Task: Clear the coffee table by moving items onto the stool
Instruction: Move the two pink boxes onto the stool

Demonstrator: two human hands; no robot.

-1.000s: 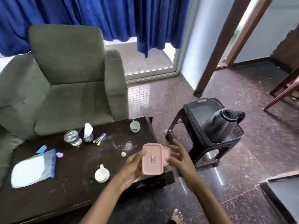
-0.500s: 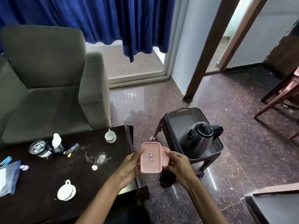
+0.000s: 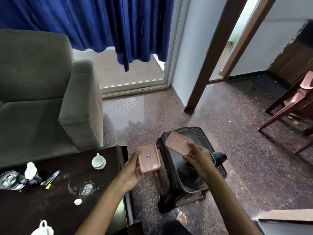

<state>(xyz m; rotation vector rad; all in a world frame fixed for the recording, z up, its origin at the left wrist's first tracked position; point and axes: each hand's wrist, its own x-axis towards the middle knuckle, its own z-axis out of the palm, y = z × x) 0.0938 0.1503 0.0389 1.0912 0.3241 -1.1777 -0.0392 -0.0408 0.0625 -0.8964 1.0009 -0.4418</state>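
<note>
Two pink lidded boxes are in my hands. My left hand (image 3: 131,168) grips one pink box (image 3: 149,157) in the air between the dark coffee table (image 3: 55,206) and the black plastic stool (image 3: 201,138). My right hand (image 3: 198,156) pinches the other pink box (image 3: 177,143) by its near edge, tilted above the stool's top. A black kettle (image 3: 218,157) stands on the stool, mostly hidden behind my right hand and forearm.
On the table are a white cup (image 3: 98,162), another white cup (image 3: 43,229) at the front, pens (image 3: 50,178), a glass (image 3: 7,179), a small white cap (image 3: 77,201) and a wet patch. A grey armchair (image 3: 42,99) stands behind. A red chair (image 3: 294,106) is at right.
The two boxes, held stacked together before, are now apart, one per hand. My right hand moved its box right over the stool. The view swung right toward the stool.
</note>
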